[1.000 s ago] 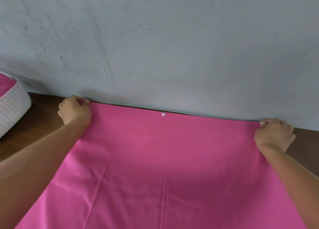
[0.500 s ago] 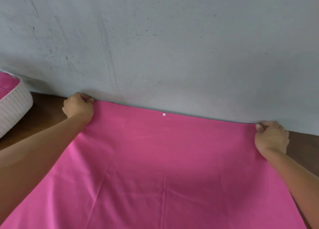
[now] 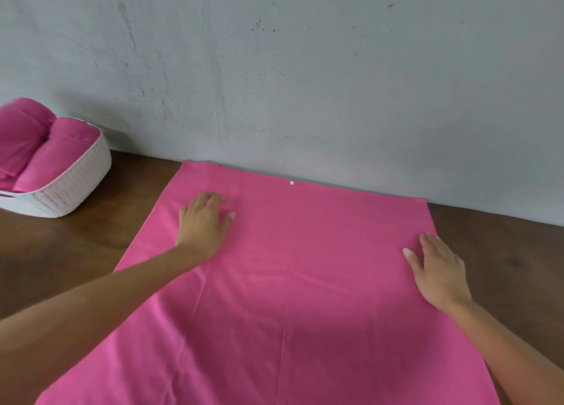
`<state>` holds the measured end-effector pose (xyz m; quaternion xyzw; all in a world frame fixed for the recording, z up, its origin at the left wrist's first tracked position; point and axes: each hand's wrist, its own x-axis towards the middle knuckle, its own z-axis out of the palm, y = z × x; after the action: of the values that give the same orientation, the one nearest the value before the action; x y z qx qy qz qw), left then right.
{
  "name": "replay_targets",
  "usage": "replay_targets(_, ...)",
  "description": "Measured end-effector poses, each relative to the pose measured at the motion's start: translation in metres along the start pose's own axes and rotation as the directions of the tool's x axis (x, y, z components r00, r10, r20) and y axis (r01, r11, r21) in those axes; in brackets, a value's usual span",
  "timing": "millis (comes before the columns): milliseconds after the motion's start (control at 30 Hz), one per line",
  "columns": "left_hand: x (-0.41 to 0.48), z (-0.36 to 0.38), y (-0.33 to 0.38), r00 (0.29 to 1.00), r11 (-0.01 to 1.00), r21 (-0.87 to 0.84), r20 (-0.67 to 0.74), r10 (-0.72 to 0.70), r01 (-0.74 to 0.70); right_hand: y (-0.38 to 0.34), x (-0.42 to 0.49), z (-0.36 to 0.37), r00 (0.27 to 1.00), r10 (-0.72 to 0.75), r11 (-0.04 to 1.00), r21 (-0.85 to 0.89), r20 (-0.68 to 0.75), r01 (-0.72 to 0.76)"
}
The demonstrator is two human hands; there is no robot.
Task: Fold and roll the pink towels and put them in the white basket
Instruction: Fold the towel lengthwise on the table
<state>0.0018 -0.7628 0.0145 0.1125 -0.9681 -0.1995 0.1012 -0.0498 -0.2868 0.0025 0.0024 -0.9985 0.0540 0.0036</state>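
the towel (image 3: 290,297) lies spread flat on the table (image 3: 76,258), its far edge right against the foot of the wall (image 3: 305,84) and its near part running out of the bottom of the view; faint creases cross it, one down the middle. a small white dot (image 3: 291,183), perhaps a snap, too small to tell, sits at the middle of the far edge. the left hand (image 3: 203,224) lies palm down on the towel near its far left corner, fingers straight and close together, thumb out to the side, holding nothing. the right hand (image 3: 436,270) lies palm down at the towel's right edge, fingers straight and pointing toward the wall, thumb spread inward, gripping nothing. well to the left, apart from the towel, the basket (image 3: 73,187) stands on the table close to the wall, cut by the left edge, with two rolled towels (image 3: 45,157) lying side by side in it.
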Motion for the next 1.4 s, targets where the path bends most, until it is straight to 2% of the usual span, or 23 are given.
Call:
replay_targets(133,-0.049,0.008,0.023,0.974,0.981,0.046,0.135,0.181,-0.189,0.0,-0.046,-0.002,0.998,0.0,1.0,-0.023,0.057,0.002)
replay_targets(300,-0.074,0.025,0.03,0.938,0.942,0.188,0.266,0.224,-0.278,0.003,-0.101,-0.005,0.997,0.002,1.0,-0.014,0.078,-0.001)
replay_targets(533,-0.077,0.023,0.036,0.947,0.939,0.216,0.237,0.215,-0.267,0.016,-0.179,0.001,0.997,0.009,1.0,0.0,0.082,-0.009)
replay_targets(933,-0.079,0.021,0.044,0.941,0.925,0.26,0.269,0.205,-0.276,0.05,-0.31,0.004,0.998,-0.017,0.999,0.046,0.066,0.014)
replay_targets(1033,-0.079,0.019,0.048,0.948,0.927,0.254,0.227,0.222,-0.277,0.055,-0.331,0.002,0.995,-0.046,0.998,0.04,0.083,0.043)
replay_targets(1133,-0.085,0.023,0.068,0.942,0.927,0.189,0.147,0.3,-0.325,0.058,-0.345,0.001,0.995,-0.053,0.998,0.045,0.081,0.049)
replay_targets(1267,-0.104,0.043,0.119,0.872,0.872,0.087,0.148,0.467,-0.482,0.058,-0.352,0.003,0.999,-0.022,0.996,0.09,0.025,0.02)
replay_targets(1400,-0.126,0.068,0.187,0.722,0.75,-0.055,0.233,0.651,-0.659,0.058,-0.361,0.006,0.995,0.095,0.982,0.168,-0.042,-0.086)
